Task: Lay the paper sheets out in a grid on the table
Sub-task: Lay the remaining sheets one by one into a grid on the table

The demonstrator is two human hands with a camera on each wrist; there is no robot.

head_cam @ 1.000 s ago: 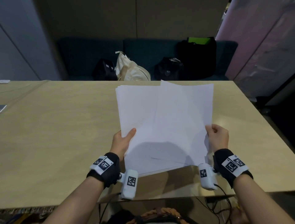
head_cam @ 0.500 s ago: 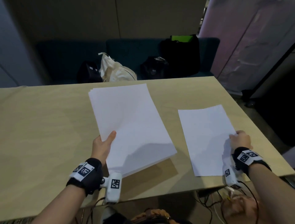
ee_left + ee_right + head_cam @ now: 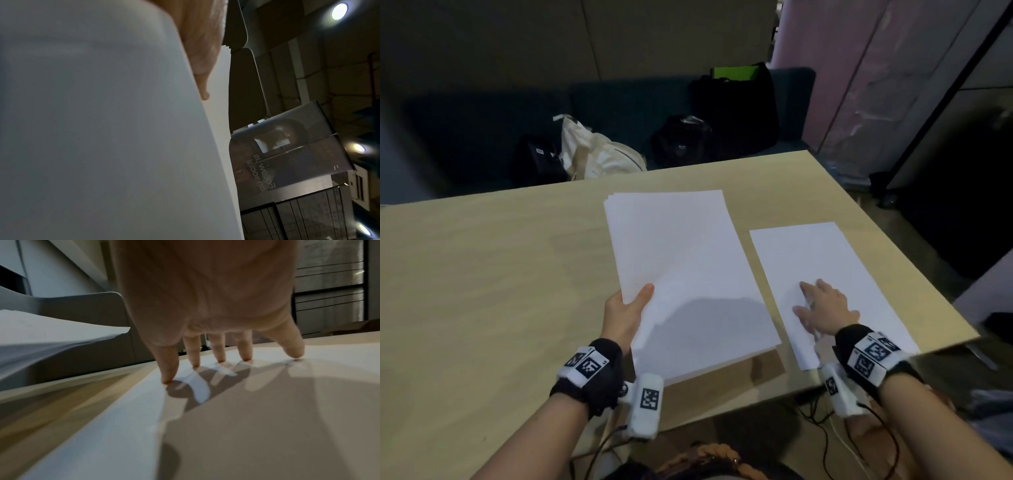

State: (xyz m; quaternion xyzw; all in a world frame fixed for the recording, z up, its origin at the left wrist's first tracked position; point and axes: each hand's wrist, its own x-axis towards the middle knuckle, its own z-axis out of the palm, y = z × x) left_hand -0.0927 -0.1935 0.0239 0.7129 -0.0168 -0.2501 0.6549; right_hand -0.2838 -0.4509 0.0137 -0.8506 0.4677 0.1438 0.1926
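A stack of white paper sheets hangs tilted above the light wooden table. My left hand grips its near left edge, thumb on top; the left wrist view shows the stack from close up with the thumb over it. One single sheet lies flat on the table near the right front corner. My right hand rests on it with straight, spread fingers. In the right wrist view the fingertips press on that sheet, and the held stack shows at the left.
Beyond the table's far edge a dark sofa holds several bags, one cream and others black. The table's right edge runs close beside the single sheet. Cables hang below the front edge.
My right hand has let go of the single sheet's corner and now lies flat on it, further in. The held stack has shifted right, closer to that sheet.
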